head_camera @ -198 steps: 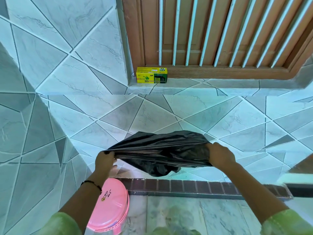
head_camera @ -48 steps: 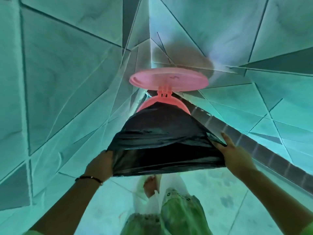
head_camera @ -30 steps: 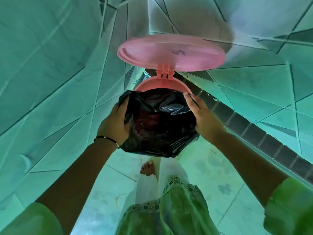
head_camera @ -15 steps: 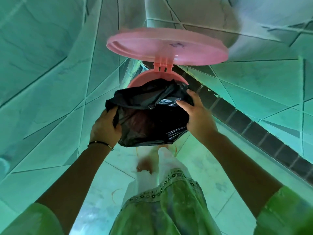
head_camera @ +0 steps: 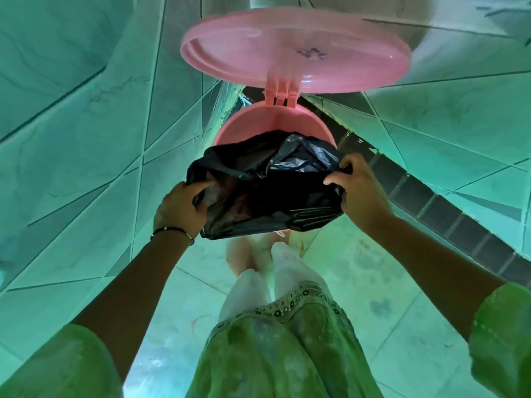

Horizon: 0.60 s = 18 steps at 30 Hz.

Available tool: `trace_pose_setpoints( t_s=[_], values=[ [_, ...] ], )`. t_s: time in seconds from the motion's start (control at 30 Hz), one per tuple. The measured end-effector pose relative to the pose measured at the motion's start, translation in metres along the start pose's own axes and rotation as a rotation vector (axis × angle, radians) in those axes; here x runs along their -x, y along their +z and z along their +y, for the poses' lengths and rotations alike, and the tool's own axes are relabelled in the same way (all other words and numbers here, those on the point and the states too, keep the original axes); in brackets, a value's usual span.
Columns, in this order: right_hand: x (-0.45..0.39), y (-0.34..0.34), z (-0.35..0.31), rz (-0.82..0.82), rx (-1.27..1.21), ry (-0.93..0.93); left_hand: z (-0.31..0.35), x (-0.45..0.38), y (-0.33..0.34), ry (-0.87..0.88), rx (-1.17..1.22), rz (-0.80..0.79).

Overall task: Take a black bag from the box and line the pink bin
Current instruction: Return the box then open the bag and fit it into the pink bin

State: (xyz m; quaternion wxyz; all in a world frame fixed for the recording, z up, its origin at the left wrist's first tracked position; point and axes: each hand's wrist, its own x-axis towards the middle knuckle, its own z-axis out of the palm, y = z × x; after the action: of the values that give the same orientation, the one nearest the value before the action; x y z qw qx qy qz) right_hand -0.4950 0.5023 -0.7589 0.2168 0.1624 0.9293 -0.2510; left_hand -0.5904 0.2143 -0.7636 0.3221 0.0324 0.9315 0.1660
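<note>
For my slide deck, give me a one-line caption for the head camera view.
Both hands, left hand and right hand, spread a black bag over the open pink bin, lid raised.

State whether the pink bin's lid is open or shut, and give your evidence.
Open. The lid is swung up on its hinge, exposing the pink bin rim and inner wall behind the black bag.

black bag, pink bin, green tunic

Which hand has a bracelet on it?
The left hand has it: a thin dark bracelet circles its wrist. The right hand has a bare wrist. Both hands grip the black bag over the pink bin.
</note>
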Motion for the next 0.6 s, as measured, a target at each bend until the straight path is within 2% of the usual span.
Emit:
trace_pose_setpoints(
  t_s=[0.13,0.23,0.33,0.47,0.53,0.6],
  values=[
    [0.016,0.021,0.022,0.053,0.012,0.247,-0.026,0.009,0.017,-0.044,0.045,-0.056],
    [0.024,0.04,0.029,-0.1,0.13,0.332,-0.042,0.009,0.033,-0.086,-0.069,-0.113],
    [0.021,0.054,0.038,-0.262,0.162,0.411,-0.053,0.004,0.049,-0.136,-0.187,-0.241],
    [0.003,0.059,0.037,-0.328,-0.315,0.676,-0.05,-0.006,0.057,-0.299,-0.401,-0.355],
    [-0.009,0.059,0.036,-0.284,-0.469,0.751,-0.042,-0.021,0.052,-0.308,-0.326,-0.367],
    [-0.024,0.056,0.037,-0.207,-0.566,0.795,-0.036,-0.035,0.047,-0.325,-0.157,-0.295]
  ],
)
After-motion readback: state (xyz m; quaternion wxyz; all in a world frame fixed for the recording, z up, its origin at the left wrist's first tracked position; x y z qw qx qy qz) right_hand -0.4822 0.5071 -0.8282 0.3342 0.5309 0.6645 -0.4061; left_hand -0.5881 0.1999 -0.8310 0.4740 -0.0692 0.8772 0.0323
